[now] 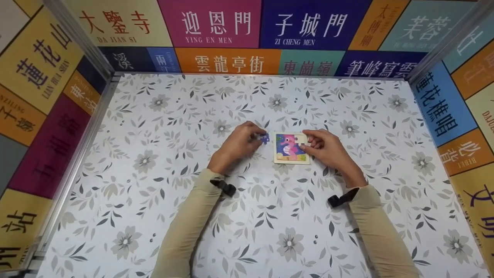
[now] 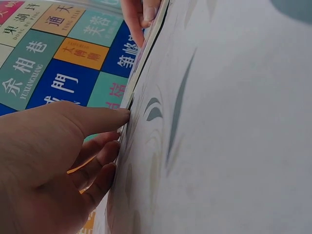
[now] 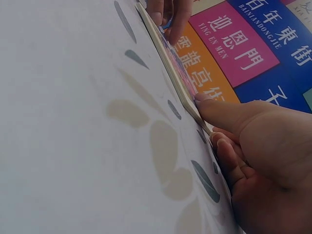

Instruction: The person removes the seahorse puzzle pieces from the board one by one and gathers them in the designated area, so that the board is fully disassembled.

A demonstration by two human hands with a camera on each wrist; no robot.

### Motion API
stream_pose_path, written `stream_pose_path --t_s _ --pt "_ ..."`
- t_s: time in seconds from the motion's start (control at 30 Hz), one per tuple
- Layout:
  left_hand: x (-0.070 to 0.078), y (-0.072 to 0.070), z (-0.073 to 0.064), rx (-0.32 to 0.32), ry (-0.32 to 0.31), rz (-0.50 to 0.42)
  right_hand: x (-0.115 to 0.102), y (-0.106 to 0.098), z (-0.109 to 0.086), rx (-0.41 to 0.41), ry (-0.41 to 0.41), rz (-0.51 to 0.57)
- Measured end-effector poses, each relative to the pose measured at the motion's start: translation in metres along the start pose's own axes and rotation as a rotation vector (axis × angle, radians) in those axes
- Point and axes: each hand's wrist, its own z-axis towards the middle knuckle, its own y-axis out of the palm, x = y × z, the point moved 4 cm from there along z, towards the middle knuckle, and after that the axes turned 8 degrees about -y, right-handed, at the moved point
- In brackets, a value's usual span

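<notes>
A small square jigsaw puzzle (image 1: 292,148) lies flat in the head view, with a pink seahorse on blue inside a cream frame. Bare cream board shows along its top right. My right hand (image 1: 323,147) grips the frame's right side; in the right wrist view the thumb (image 3: 214,109) lies on the top face near a corner and the fingers touch the edge. Left of the puzzle, my left hand (image 1: 240,144) pinches a small blue-purple jigsaw piece (image 1: 264,138) between thumb and fingers, just above or at the tabletop. The left wrist view hardly shows this piece.
The table (image 1: 285,200) has a white covering with grey leaves and flowers. Upright panels (image 1: 222,23) with coloured blocks and Chinese lettering border it at the back, left and right. Each wrist wears a dark strap with a small camera (image 1: 229,189).
</notes>
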Motion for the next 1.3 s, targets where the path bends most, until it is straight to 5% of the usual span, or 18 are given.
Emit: stream_pose_path --t_s 0.9,1.1,1.3 --pt "0.006 -0.005 0.001 -0.035 -0.004 0.017 0.002 -0.001 0.000 0.008 -0.016 -0.025" --pt "0.017 -0.006 0.005 0.012 -0.001 0.025 0.002 0.000 0.000 0.000 -0.007 -0.012" --pt "0.037 0.009 0.012 0.018 0.065 0.065 0.004 0.000 0.000 0.002 0.008 -0.019"
